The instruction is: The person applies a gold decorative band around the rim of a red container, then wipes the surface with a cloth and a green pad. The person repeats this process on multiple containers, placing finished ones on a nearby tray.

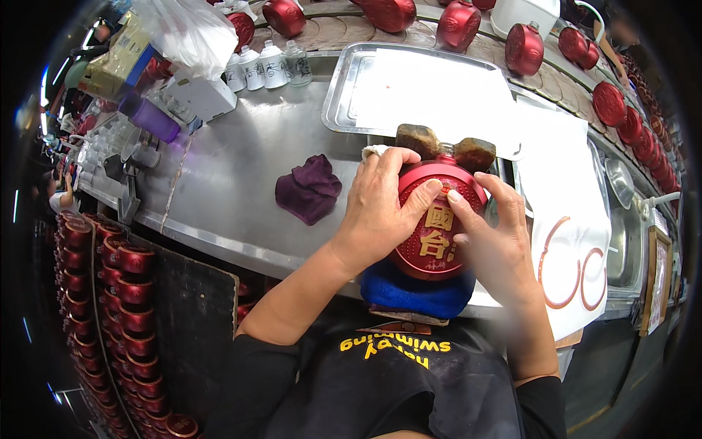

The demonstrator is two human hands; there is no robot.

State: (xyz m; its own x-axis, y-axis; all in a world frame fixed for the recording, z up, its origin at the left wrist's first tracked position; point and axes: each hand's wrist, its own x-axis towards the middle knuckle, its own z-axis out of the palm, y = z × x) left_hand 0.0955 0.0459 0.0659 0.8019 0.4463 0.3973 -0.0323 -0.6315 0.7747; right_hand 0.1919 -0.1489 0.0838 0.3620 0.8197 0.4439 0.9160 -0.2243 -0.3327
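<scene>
A round, flat red bottle [417,252] with raised gold characters lies face up before me, its neck pointing away. My left hand [384,197] is closed over its upper left edge, thumb pressed on the face. From the other side my right hand [504,241] curls over the right edge, with one fingertip beside the left thumb. Between those tips is a small red and gold spot, too small to name. Beneath the bottle's near end sits a blue cloth pad [417,293]. Two worn brown blocks [475,154] flank the neck. Something white shows behind my left fingers.
A crumpled purple cloth [310,189] lies on the steel table [241,161]. Beyond stands a metal tray [340,95] with white paper. Reddish strips [561,293] rest on white sheeting at right. Several small bottles [272,64] stand far left; more red bottles [524,50] line the conveyor.
</scene>
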